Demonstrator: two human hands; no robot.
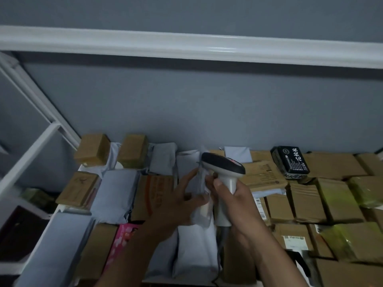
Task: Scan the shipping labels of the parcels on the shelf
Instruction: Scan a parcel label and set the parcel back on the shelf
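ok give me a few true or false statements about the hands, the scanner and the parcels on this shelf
1. The right hand grips the handle of the barcode scanner. True.
2. The left hand rests flat on a cardboard box. False: it holds a grey poly mailer tipped up on edge beside the scanner.
3. The black packet with white characters lies at the back right of the shelf. True.
4. The pink box sits to the right of the scanner. False: it is at the front, left of the hands.
5. Every parcel on the shelf is a cardboard box. False: several are grey poly mailers.
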